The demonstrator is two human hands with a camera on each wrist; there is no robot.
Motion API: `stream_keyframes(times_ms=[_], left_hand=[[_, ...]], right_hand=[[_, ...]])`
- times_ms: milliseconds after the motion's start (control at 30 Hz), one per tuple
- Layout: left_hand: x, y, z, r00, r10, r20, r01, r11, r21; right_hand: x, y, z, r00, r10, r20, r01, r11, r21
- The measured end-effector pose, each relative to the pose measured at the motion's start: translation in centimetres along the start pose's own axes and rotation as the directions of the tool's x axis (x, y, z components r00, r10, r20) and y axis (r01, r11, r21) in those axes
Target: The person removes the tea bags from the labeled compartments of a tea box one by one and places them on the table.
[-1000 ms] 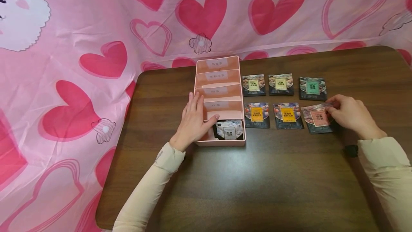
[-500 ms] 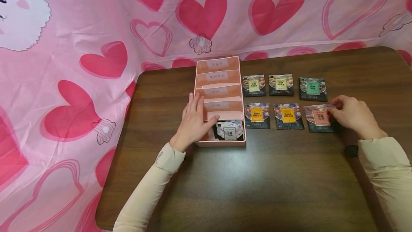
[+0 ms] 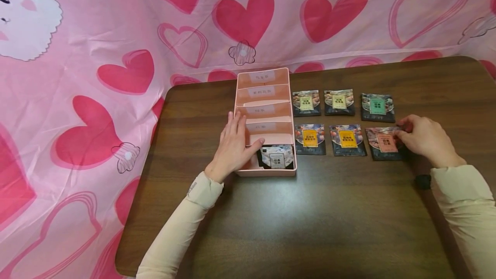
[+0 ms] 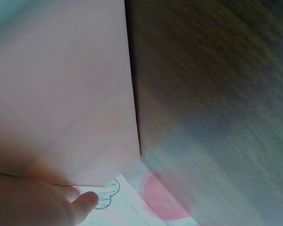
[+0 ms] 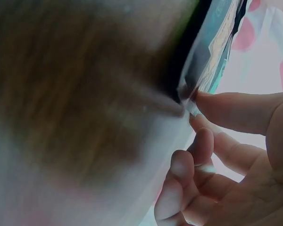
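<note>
A pink divided box [image 3: 265, 172] stands on the table, its compartments marked with paper labels. My left hand [image 3: 232, 143] rests along its left side with straight fingers, the thumb reaching over the nearest compartment. In that compartment lies a tea sachet [image 3: 277, 158] with a grey-white label. The left wrist view shows the box's plain side wall [image 4: 66, 84] and a few fingers below it. My right hand [image 3: 428, 141] pinches the right edge of a tea sachet with a salmon label [image 3: 383, 143] between thumb and index finger. In the right wrist view the pinched corner shows, the other fingers loosely bent.
Right of the box lie two sachets with pale green labels [image 3: 306, 102], one with a teal label [image 3: 377, 106], and two with yellow labels [image 3: 310, 139]. The wooden table [image 3: 294, 227] extends toward me. A pink heart-patterned cloth [image 3: 186, 25] hangs behind and at the left.
The salmon-labelled sachet has shifted slightly right and straightened while my right hand pinches its edge. My left hand stays on the box.
</note>
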State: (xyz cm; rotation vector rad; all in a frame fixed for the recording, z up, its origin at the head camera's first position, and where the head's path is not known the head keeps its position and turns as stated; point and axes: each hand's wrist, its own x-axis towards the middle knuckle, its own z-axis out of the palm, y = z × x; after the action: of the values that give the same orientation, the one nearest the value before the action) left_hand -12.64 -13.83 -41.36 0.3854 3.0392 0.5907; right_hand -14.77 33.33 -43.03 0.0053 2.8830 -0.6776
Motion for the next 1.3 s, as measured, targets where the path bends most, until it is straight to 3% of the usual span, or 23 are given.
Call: stream_keyframes(times_ms=[367, 600, 833, 1133, 1300], left_hand=[[0.0, 0.0, 0.0, 1.0, 0.006, 0.008, -0.006, 1.0, 0.007], [0.0, 0.1, -0.1, 1.0, 0.001, -0.007, -0.001, 1.0, 0.019], [0.1, 0.2, 0.0, 1.0, -0.011, -0.01, 0.011, 1.0, 0.028], [0.1, 0.2, 0.0, 1.0, -0.015, -0.005, 0.015, 0.999, 0.031], [0.1, 0.2, 0.1, 1.0, -0.025, -0.003, 0.025, 0.999, 0.029]], right_hand=[[-0.1, -0.6, -0.1, 1.0, -0.002, 0.008, 0.002, 1.0, 0.016], [-0.2, -4.0, -0.2, 0.99, -0.126, -0.059, 0.128, 0.991, 0.038], [-1.0, -9.8, -0.2, 0.943, -0.31, -0.119, 0.318, 0.947, 0.048], [-1.9, -16.1, 0.7, 0.894, -0.445, -0.063, 0.449, 0.889, 0.092], [-2.3, -18.2, 1.6, 0.847, -0.529, -0.05, 0.532, 0.843, 0.084]])
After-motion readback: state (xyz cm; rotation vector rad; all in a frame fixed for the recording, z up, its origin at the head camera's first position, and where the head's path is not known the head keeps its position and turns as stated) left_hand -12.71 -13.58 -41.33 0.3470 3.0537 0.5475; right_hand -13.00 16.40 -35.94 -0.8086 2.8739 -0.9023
